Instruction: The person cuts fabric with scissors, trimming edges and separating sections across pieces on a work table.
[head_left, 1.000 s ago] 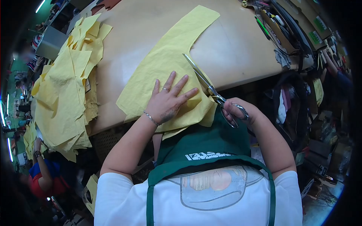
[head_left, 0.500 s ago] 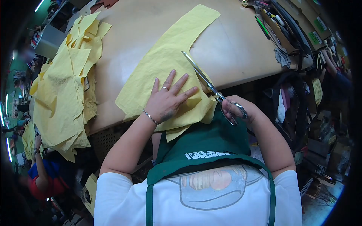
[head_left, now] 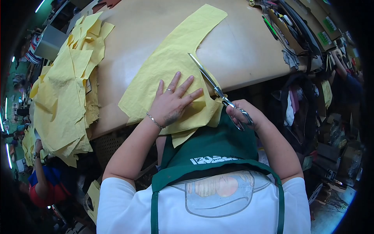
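A curved yellow sheet of material (head_left: pixel 167 62), fabric or leather, lies across the table and drapes over its front edge towards my apron. Spread flat on the sheet is my left hand (head_left: pixel 172 100), its fingers apart. My right hand (head_left: pixel 241 114) grips a pair of metal scissors (head_left: pixel 213 86) by the handles, at the table's front edge. Their blades point up and left along the sheet's right side, with a narrow strip of yellow material to the right of them. Part of the lower blade is hidden by the material.
A tall pile of yellow pieces (head_left: pixel 64 99) hangs over the table's left edge. At the back right stands an open box of pens and tools (head_left: pixel 286 33). A grey cloth (head_left: pixel 291 58) lies near the right edge. Another person's arm (head_left: pixel 39 167) shows at lower left.
Almost nothing differs. Both hands, the scissors and the yellow sheet stay practically where they were; the view has shifted very slightly.
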A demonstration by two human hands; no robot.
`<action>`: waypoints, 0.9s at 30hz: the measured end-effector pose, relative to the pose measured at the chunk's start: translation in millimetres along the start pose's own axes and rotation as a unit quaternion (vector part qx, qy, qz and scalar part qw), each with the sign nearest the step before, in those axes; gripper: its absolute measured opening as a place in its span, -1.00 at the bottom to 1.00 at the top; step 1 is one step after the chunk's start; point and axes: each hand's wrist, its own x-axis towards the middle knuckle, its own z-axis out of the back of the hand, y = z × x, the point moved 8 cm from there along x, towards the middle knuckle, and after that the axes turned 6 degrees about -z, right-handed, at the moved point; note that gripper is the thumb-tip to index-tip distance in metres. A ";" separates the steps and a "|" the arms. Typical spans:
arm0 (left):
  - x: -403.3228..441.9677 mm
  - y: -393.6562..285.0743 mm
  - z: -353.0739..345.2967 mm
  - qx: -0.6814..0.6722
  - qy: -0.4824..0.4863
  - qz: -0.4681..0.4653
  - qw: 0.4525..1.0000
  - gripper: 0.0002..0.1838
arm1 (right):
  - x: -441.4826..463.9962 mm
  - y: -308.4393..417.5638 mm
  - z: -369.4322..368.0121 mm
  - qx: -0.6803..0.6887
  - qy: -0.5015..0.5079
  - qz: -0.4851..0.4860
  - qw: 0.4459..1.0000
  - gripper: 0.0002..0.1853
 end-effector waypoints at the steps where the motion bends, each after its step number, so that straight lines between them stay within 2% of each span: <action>1: -0.3 0.1 -0.6 -0.004 0.000 0.000 1.000 -0.55 | 0.1 -0.6 0.1 -0.002 -0.004 -0.001 1.000 -0.28; 7: -2.0 -1.5 -0.2 -0.030 0.001 0.003 1.000 -0.61 | -2.2 -5.6 0.5 -0.014 -0.013 0.000 1.000 -0.29; 10: -2.2 -1.3 1.2 -0.044 0.004 0.008 0.999 -0.55 | -3.3 -6.3 0.0 -0.010 -0.016 0.003 1.000 -0.29; 27: 0.6 -9.2 5.8 -0.090 0.010 0.030 0.995 -0.54 | -7.7 -10.4 -1.0 -0.018 -0.024 -0.009 1.000 -0.32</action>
